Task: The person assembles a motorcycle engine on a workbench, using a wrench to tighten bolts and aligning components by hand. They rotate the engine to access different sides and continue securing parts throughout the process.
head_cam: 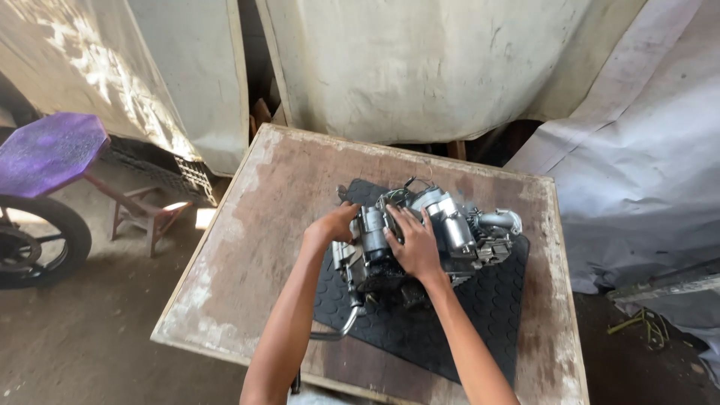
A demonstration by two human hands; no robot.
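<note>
A grey metal motorcycle engine [450,225] lies on a black studded rubber mat [480,307] in the middle of a worn wooden table [255,247]. My left hand [334,223] grips the engine's left end, fingers curled around its edge. My right hand [412,244] lies flat on top of the engine casing, fingers spread over the metal. A bent metal lever [341,326] sticks out from the engine's lower left onto the mat.
A purple-topped stool [49,150] stands on the dirt floor at the left, beside a motorcycle wheel [34,240]. Dirty white tarpaulins [420,67] hang behind the table and drape at the right. A black crate [191,176] sits near the table's far left corner.
</note>
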